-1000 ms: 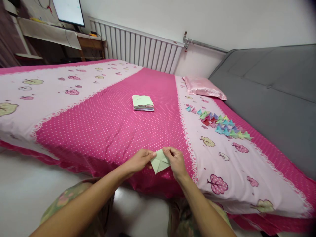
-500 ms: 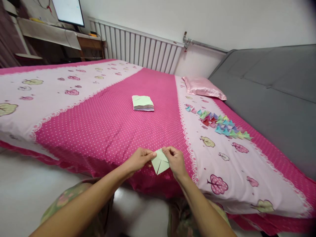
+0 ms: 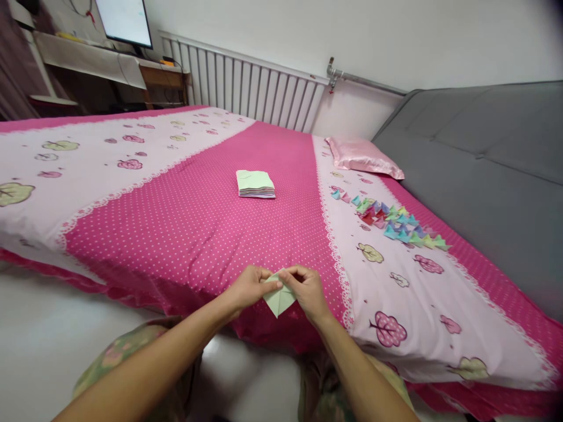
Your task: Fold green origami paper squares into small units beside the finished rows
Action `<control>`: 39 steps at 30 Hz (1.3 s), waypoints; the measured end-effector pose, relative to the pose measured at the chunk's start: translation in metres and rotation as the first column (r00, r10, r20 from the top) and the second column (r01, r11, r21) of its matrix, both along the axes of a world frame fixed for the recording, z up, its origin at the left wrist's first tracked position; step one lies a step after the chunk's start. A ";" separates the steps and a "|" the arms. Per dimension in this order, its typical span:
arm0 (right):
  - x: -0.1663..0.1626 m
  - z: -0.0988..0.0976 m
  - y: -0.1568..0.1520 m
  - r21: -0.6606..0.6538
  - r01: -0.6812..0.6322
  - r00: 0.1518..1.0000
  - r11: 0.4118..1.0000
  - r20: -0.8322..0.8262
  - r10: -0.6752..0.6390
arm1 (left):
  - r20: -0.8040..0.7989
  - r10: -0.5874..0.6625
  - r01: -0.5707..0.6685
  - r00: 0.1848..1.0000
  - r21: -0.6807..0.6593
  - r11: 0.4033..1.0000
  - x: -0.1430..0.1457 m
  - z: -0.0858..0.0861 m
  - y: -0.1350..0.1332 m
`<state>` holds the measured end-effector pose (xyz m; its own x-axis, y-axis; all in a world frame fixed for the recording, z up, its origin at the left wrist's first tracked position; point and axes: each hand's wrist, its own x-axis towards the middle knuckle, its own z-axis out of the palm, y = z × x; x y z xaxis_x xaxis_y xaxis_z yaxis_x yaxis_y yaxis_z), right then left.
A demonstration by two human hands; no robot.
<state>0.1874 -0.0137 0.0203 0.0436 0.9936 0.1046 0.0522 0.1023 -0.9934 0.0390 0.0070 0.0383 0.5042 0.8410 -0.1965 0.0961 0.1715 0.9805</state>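
Note:
A pale green sheet of origami paper [image 3: 278, 302], folded into a small diamond with crease lines, is held above the near edge of the bed. My left hand [image 3: 254, 285] pinches its left upper side between thumb and fingers. My right hand [image 3: 307, 288] grips the top corner, thumb and fingertips close to the left thumb. The fingertips cover the paper's upper part. Beyond them on the bed lies a stack of square paper [image 3: 255, 183] with a light green sheet on top.
Rows of small folded paper pieces [image 3: 398, 223] in many colours stand on the right side of the bed [image 3: 197, 223]. A pink pillow [image 3: 363, 157] lies behind them, beside the grey headboard [image 3: 484, 140]. At the back are a radiator [image 3: 246, 79] and a desk with a monitor [image 3: 124, 22].
The paper has turned a little and shifted slightly down and left. My right hand has moved left, bringing its fingertips close to my left thumb at the top of the paper.

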 end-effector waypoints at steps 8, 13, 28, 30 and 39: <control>0.005 -0.003 0.003 -0.052 0.028 0.996 0.998 -0.084 -0.032 | 0.122 0.161 -0.142 0.979 -0.147 0.979 -0.005 0.009 0.005; 0.007 -0.001 0.003 -0.011 0.051 0.998 0.999 -0.043 -0.051 | 0.138 0.180 -0.157 0.974 -0.162 0.974 -0.004 0.010 0.004; 0.006 0.001 0.002 -0.041 0.026 0.998 0.999 -0.065 -0.029 | 0.125 0.182 -0.154 0.975 -0.207 0.966 -0.004 0.011 0.004; 0.004 0.001 0.001 -0.044 0.005 0.998 0.999 -0.064 -0.008 | 0.118 0.185 -0.158 0.976 -0.204 0.966 -0.004 0.011 0.004; 0.005 0.001 0.000 -0.047 -0.040 0.998 0.998 -0.040 0.038 | 0.138 0.190 -0.149 0.972 -0.260 0.954 -0.005 0.012 0.003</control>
